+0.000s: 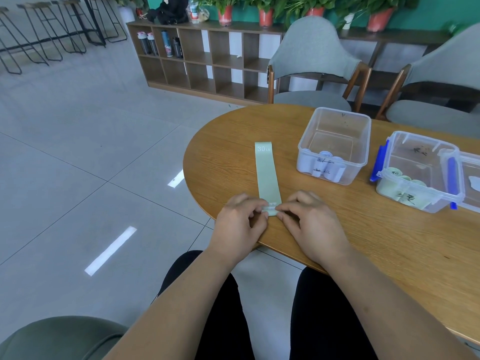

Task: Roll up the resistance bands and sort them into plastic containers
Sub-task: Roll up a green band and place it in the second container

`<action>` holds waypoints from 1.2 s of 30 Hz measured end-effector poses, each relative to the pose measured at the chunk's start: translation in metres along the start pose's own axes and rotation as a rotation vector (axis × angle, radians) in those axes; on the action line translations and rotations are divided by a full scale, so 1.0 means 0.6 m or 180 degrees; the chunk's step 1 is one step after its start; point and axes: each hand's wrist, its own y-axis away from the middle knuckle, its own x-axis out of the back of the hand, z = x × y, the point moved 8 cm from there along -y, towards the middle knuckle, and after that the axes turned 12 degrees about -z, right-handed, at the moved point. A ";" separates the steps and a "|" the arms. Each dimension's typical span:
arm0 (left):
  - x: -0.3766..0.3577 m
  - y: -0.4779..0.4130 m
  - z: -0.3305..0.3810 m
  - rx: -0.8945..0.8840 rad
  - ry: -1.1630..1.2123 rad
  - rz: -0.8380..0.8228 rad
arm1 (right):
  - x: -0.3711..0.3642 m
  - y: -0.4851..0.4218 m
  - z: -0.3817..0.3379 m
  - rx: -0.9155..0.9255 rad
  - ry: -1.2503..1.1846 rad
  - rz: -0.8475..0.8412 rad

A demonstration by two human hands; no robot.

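Two hands meet at the near end of one green band [267,175] in the head view. The band lies flat and straight on the tabletop [233,141], close to its rounded left end. The end printed "30 LB" points to the far edge, and the other end lies near the near edge, in front of the person.

The step in hand seems to be the first turn of the roll. To do it well, I think the first fold should be small and tight, and square to the long sides of the band, because a crooked start gives a cone and not a cylinder. Both thumbs should push with equal force, and the rest of the band should stay flat on the wood while the roll goes toward the far edge.

The left hand [240,222] and the right hand [309,222] are palm down, fingers curled, fingertips almost touching each other. Each one pinches the folded near end of the band. Both forearms come in from the near edge, and the wrists are low over the wood.

To the right, well apart from the band, the open container [363,141] holds pale rolls [323,167]. Nearer the right edge, the clip-lid container [426,137] holds green rolls [405,188], so this band probably belongs there. A third container [470,162] is cut off by the frame.
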 end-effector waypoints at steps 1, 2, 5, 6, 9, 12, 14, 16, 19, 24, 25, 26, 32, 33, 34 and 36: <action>0.001 0.000 0.000 0.0018 0.0007 -0.0007 | -0.001 0.000 0.000 0.0004 -0.0001 0.0004; 0.002 0.000 0.001 0.0028 0.0013 -0.0010 | -0.001 -0.001 0.000 0.0005 0.0003 0.0012; 0.001 0.000 0.001 0.0025 0.0000 0.0013 | -0.002 -0.001 0.001 0.0005 0.0028 0.0033; 0.000 0.000 0.000 0.0019 -0.0011 0.0022 | -0.002 -0.001 0.000 0.0004 0.0031 0.0039; 0.001 -0.001 -0.004 0.0007 -0.0002 0.0076 | -0.004 -0.002 0.001 -0.0007 0.0091 0.0042; 0.002 -0.003 -0.003 0.0027 0.0033 0.0076 | -0.006 -0.002 0.002 -0.0052 0.0140 -0.0014; 0.001 -0.003 -0.002 0.0053 0.0046 0.0067 | -0.006 -0.002 0.002 -0.0067 0.0115 -0.0038; 0.003 -0.003 -0.003 0.0088 0.0086 0.0069 | -0.003 -0.002 0.002 -0.0089 0.0022 -0.0061; 0.004 -0.003 -0.002 0.0108 0.0097 0.0033 | -0.001 -0.002 0.001 -0.0074 -0.0023 -0.0061; 0.004 -0.003 0.000 0.0115 0.0111 -0.0005 | -0.003 -0.002 0.002 -0.0078 -0.0043 -0.0091; 0.004 -0.003 -0.001 0.0117 0.0116 -0.0013 | -0.003 -0.002 0.003 -0.0079 -0.0045 -0.0092; 0.004 -0.003 -0.001 0.0116 0.0118 -0.0021 | -0.003 -0.002 0.003 -0.0084 -0.0052 -0.0085; 0.008 -0.004 0.002 0.0184 0.0104 0.0006 | 0.001 -0.002 0.002 -0.0126 -0.0060 -0.0012; 0.009 -0.004 0.003 0.0181 0.0091 0.0020 | 0.001 -0.002 0.003 -0.0118 -0.0068 -0.0019; 0.009 -0.003 0.003 0.0171 0.0085 0.0032 | 0.001 -0.001 0.003 -0.0106 -0.0080 -0.0027; 0.008 -0.002 0.003 0.0149 0.0084 0.0053 | 0.000 0.000 0.006 -0.0113 -0.0121 -0.0050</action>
